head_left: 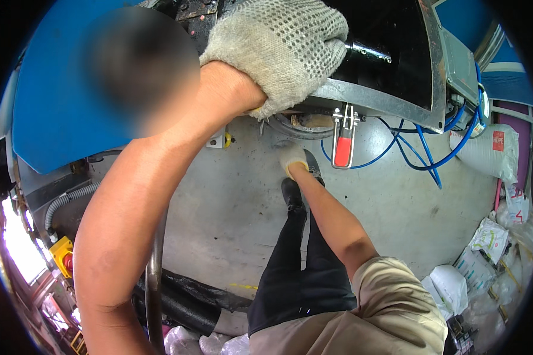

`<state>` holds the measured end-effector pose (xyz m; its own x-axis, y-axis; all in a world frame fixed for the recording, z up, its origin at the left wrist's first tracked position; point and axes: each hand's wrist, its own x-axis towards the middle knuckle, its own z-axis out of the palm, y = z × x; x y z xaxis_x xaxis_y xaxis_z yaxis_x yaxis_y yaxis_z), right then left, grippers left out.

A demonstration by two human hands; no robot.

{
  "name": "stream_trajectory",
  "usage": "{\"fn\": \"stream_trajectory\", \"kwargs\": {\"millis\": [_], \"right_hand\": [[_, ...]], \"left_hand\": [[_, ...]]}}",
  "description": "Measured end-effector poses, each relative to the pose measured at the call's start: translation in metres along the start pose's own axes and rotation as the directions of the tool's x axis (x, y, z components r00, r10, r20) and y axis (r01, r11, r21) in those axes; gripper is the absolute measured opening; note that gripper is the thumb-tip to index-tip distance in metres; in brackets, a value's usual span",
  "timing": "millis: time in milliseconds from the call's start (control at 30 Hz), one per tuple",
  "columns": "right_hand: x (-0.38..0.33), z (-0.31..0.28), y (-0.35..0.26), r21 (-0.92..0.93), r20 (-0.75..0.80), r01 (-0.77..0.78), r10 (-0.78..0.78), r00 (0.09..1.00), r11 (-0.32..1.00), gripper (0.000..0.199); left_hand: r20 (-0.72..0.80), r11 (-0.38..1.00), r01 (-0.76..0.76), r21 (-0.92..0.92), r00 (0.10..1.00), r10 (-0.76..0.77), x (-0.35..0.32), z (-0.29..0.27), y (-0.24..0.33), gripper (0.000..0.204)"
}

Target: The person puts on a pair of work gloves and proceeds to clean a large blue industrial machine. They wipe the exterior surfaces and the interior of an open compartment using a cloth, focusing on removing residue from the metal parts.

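Note:
My left hand (284, 50) wears a grey knitted glove with black dots and is closed in a fist at the top of the view, against a black machine panel (397, 29). From the fist's right side sticks out a shiny metal handle (370, 52); the fingers wrap round it, though most of the grip is hidden. Lower down hangs my right hand (292, 158), also in a pale glove with a yellow cuff, in front of my dark shoes. Its fingers are blurred, and I cannot see anything in it. A toggle clamp (342, 145) with a red grip hangs from the panel's metal edge.
Blue air hoses (423, 154) loop below the panel's right corner, near a grey box (459, 65). A blue machine cover (47, 100) stands at left, with a yellow-and-red emergency stop (63, 258) lower down. White sacks (488, 151) and plastic bags line the right.

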<state>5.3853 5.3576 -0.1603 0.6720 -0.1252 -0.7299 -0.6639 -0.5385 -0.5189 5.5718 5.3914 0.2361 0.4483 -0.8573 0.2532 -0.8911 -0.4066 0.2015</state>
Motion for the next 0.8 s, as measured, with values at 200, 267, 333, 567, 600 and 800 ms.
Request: {"fn": "stream_trajectory", "kwargs": {"millis": [200,267,333,567,600,800], "right_hand": [[0.035,0.034,-0.036,0.52,0.201,-0.149,0.049,0.978,0.841,0.044],[0.05,0.03,-0.061,0.621,0.214,-0.185,0.062,0.975,0.761,0.043],[0.055,0.02,-0.079,0.693,0.202,-0.188,0.062,0.977,0.696,0.042],[-0.075,-0.013,0.021,0.847,0.222,-0.154,-0.075,0.972,0.509,0.034],[-0.094,-0.017,0.054,0.873,0.229,-0.16,-0.096,0.969,0.46,0.03],[-0.3,-0.227,0.12,0.915,0.17,-0.244,0.24,0.956,0.321,0.029]], "left_hand": [[0.029,0.999,0.012,-0.031,1.0,-0.011,-0.005,-0.003,0.002,0.028],[0.05,0.999,-0.01,-0.04,0.999,0.012,0.0,-0.002,0.002,0.03],[0.011,1.0,-0.008,0.028,1.0,0.007,-0.001,0.006,0.001,0.026],[-0.034,0.999,0.043,0.025,0.999,-0.042,-0.004,0.006,0.0,0.021],[0.043,0.997,0.082,-0.002,0.996,-0.082,0.0,-0.002,0.003,0.022],[0.31,0.982,0.184,0.034,0.932,-0.186,0.008,-0.014,0.004,0.028]]}}
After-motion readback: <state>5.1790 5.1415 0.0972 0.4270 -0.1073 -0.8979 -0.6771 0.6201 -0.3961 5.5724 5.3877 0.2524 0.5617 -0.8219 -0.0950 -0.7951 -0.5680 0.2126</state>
